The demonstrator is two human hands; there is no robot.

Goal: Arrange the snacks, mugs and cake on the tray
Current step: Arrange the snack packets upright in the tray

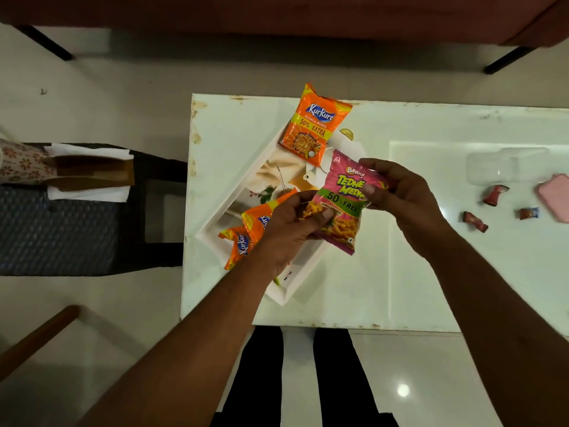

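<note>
Both hands hold 1 pink snack bag up over the white tray. The left hand pinches the bag's bottom left corner, thumb on top and the other fingers tucked under it. The right hand pinches the bag's right edge, thumb on the front, fingers curled behind. The bag is not on the tray yet; it hangs above the tray's right side.

I think the job is only partly done. 3 orange snack bags are on the tray already. 1 orange bag lies past the fingertips, at the tray's far end, and sticks out over the rim. 2 more orange bags lie under and just left of the left hand, one on top of the other. The pink bag looks like the next one to go down, maybe in the bare middle of the tray below the fingers.

Still left: the mugs and the cake. I see 0 mugs and 0 cakes here. Far to the right of the right hand, on the white table, sit 3 small wrapped sweets, a clear plastic box and a pink thing cut off by the edge. I cannot tell what the pink thing is.

So the count is 4 snack bags: 3 orange, 1 pink.
</note>
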